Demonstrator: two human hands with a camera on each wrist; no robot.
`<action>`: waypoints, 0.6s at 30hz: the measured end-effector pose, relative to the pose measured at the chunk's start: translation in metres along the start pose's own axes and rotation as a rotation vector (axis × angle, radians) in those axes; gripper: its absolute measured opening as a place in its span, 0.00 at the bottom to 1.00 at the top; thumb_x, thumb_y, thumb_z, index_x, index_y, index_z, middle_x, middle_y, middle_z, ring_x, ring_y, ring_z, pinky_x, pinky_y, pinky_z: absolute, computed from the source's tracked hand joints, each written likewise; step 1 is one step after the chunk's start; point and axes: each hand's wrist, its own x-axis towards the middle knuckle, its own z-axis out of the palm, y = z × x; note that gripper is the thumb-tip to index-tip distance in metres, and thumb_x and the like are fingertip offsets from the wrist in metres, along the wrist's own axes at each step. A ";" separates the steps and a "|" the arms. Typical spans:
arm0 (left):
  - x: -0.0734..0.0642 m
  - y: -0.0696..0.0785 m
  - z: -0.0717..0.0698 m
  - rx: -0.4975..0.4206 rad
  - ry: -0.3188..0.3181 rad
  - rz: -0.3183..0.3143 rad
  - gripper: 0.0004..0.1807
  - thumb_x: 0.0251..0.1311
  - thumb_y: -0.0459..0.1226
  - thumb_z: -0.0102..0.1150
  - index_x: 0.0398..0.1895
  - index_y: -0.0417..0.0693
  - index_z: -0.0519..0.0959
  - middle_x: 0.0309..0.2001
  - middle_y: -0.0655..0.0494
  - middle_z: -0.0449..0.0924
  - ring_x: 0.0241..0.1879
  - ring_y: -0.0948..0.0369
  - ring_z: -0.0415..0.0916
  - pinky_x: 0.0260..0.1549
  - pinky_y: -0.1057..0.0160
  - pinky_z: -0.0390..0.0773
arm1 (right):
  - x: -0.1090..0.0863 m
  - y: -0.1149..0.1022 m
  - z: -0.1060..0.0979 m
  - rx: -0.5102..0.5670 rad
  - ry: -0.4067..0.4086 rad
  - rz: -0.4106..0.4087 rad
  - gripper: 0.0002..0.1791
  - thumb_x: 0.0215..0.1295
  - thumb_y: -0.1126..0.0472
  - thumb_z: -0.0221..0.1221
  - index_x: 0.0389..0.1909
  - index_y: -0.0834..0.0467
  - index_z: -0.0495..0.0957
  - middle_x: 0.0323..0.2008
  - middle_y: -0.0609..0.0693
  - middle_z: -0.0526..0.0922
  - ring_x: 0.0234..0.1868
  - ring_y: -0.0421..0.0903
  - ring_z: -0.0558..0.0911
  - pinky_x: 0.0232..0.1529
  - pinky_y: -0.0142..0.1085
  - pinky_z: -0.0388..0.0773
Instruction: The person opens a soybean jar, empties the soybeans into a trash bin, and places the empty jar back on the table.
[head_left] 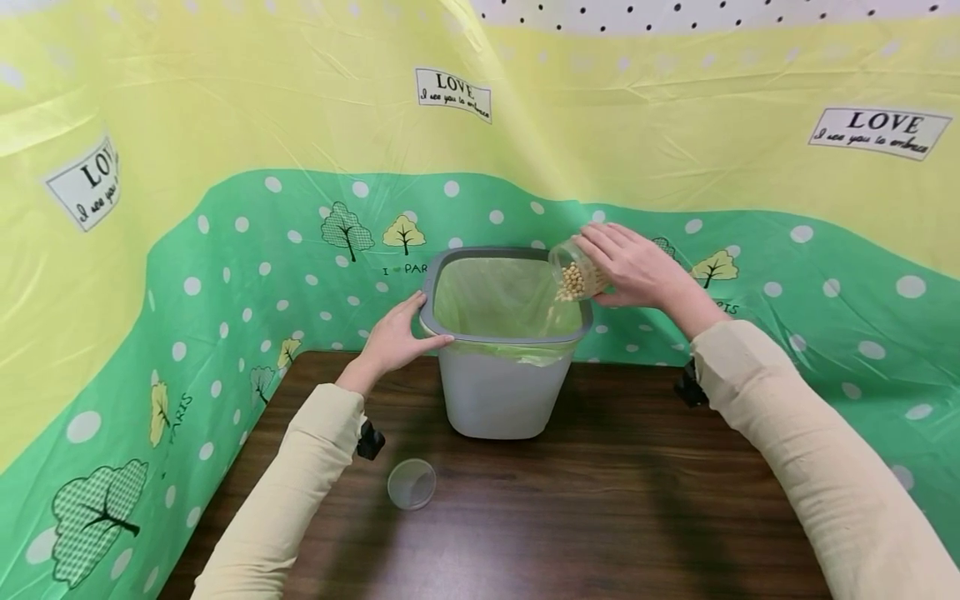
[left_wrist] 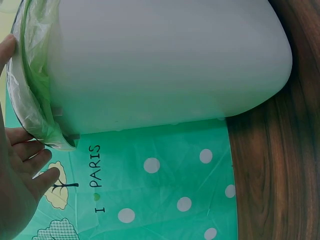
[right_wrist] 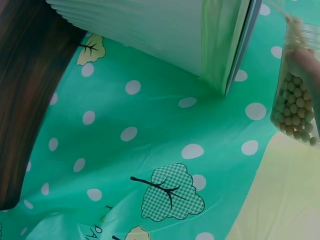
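My right hand (head_left: 630,262) grips a clear plastic jar (right_wrist: 276,107) of round, pale soybeans (right_wrist: 295,105). The jar is tilted over the right side of the bin, and soybeans stream from its mouth. Below it stands a light grey trash bin (head_left: 498,392) with a darker grey rim (head_left: 517,339) and a thin green bag (head_left: 480,292) lining it. At the bin's front left corner my left hand (head_left: 393,337) rests against the rim, thumb along the front and fingers extended at the left side. In the left wrist view, the bag's edge folds over the rim beside the fingers.
A round clear lid (head_left: 412,484) lies on the dark wooden table (head_left: 540,517), in front of the bin and to its left. Behind and at the sides hangs a yellow and green printed cloth (head_left: 247,250), close behind the bin.
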 end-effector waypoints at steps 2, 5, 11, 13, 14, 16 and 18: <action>0.000 0.000 0.000 0.004 -0.003 -0.002 0.51 0.48 0.64 0.55 0.69 0.46 0.54 0.70 0.51 0.49 0.67 0.52 0.49 0.60 0.48 0.58 | 0.002 -0.001 0.001 -0.009 0.001 -0.015 0.57 0.22 0.48 0.75 0.57 0.70 0.63 0.51 0.68 0.71 0.52 0.63 0.70 0.53 0.53 0.68; 0.000 0.000 0.000 0.011 -0.005 -0.007 0.50 0.48 0.64 0.55 0.69 0.47 0.53 0.70 0.52 0.49 0.68 0.52 0.49 0.60 0.48 0.57 | 0.003 -0.001 0.001 -0.027 -0.004 -0.037 0.57 0.21 0.48 0.76 0.57 0.70 0.63 0.52 0.68 0.70 0.54 0.62 0.69 0.53 0.52 0.67; 0.000 0.001 0.000 0.013 -0.004 -0.009 0.50 0.48 0.64 0.55 0.69 0.47 0.53 0.70 0.53 0.49 0.67 0.52 0.49 0.60 0.48 0.58 | 0.004 -0.002 -0.001 -0.056 -0.043 -0.059 0.59 0.22 0.47 0.76 0.59 0.69 0.62 0.55 0.67 0.69 0.57 0.61 0.67 0.56 0.51 0.66; 0.000 0.001 0.001 0.013 -0.001 -0.006 0.51 0.47 0.64 0.55 0.69 0.46 0.53 0.70 0.52 0.49 0.67 0.52 0.49 0.60 0.48 0.58 | 0.004 -0.002 -0.001 -0.063 -0.054 -0.059 0.59 0.22 0.47 0.76 0.59 0.69 0.62 0.56 0.67 0.68 0.58 0.60 0.67 0.57 0.51 0.65; 0.000 0.001 0.001 0.014 0.000 -0.004 0.51 0.47 0.64 0.55 0.69 0.46 0.54 0.70 0.52 0.49 0.67 0.52 0.49 0.60 0.48 0.58 | 0.004 -0.002 -0.002 -0.065 -0.058 -0.060 0.59 0.23 0.47 0.76 0.59 0.69 0.62 0.56 0.67 0.68 0.58 0.60 0.67 0.57 0.51 0.65; 0.000 0.000 0.001 0.015 0.003 0.000 0.51 0.47 0.64 0.55 0.69 0.46 0.54 0.70 0.51 0.49 0.67 0.52 0.49 0.60 0.48 0.58 | 0.005 -0.002 -0.002 -0.064 -0.058 -0.062 0.59 0.23 0.46 0.76 0.59 0.68 0.62 0.56 0.67 0.68 0.58 0.60 0.66 0.57 0.51 0.64; 0.000 0.000 0.001 0.015 0.003 0.000 0.51 0.47 0.64 0.55 0.69 0.46 0.54 0.70 0.51 0.49 0.67 0.52 0.49 0.60 0.48 0.58 | 0.006 -0.003 -0.003 -0.061 -0.053 -0.068 0.58 0.23 0.46 0.76 0.59 0.69 0.62 0.56 0.67 0.68 0.58 0.60 0.66 0.57 0.51 0.64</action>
